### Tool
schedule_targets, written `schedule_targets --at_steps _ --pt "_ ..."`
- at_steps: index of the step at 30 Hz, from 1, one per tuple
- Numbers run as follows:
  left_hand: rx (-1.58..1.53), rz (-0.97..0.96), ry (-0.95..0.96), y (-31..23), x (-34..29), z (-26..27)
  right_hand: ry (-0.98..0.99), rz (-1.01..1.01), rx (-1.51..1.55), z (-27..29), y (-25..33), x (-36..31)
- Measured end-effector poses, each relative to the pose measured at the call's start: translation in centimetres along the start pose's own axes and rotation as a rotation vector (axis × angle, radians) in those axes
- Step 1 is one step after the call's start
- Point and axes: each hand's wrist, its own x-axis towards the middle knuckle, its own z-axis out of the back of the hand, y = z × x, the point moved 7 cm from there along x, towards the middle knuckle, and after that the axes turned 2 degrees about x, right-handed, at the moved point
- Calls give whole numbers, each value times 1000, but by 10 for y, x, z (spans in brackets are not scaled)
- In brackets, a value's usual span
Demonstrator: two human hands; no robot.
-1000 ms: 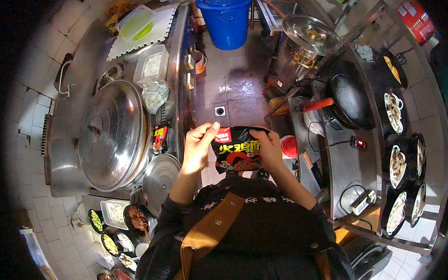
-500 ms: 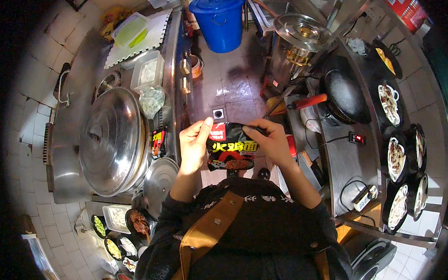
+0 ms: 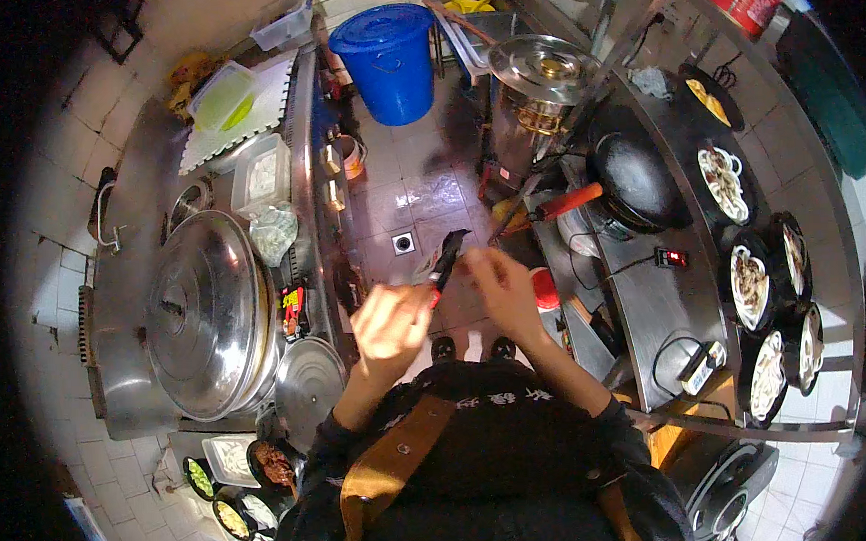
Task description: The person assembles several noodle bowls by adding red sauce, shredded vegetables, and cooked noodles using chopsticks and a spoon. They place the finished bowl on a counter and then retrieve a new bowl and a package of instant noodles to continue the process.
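Note:
My left hand [image 3: 394, 329] is closed around a black noodle packet [image 3: 444, 261], which is turned nearly edge-on, its top corner standing up above the fist. Close beside that corner, my right hand [image 3: 502, 289] has its fingers curled and drawn together. Whether anything is pinched there is hidden by the fingers and some blur. Both hands are in front of my apron, over the tiled floor. A second small black and red packet [image 3: 293, 309] lies on the left counter, next to a big lidded steel pot [image 3: 201, 312].
At right, a black wok [image 3: 640, 182] with a red handle sits beside a shelf of noodle bowls [image 3: 750, 283]. A lidded steel pot [image 3: 542, 105] and a blue bin [image 3: 388, 72] stand ahead. Food tubs [image 3: 232, 461] are at lower left.
The packet has gone from being stretched face-up between both hands to edge-on in my left fist. My right hand's fingers have curled in, and the view has shifted slightly.

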Motion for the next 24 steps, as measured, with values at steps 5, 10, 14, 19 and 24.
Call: schedule_targets --at_steps 5,10,14,19,24 --pt "-83 -4 222 -18 -31 -47 187 -23 -63 -10 3 -2" --pt "-247 -5 134 -5 7 -28 155 10 -65 4 -2 -5" --pt "-397 385 198 40 40 -37 253 -2 6 6 5 -9" --pt "-943 655 537 48 27 -75 330 58 -77 15 29 -11" --pt "-828 375 398 29 46 -70 368 44 -138 26 38 -12"
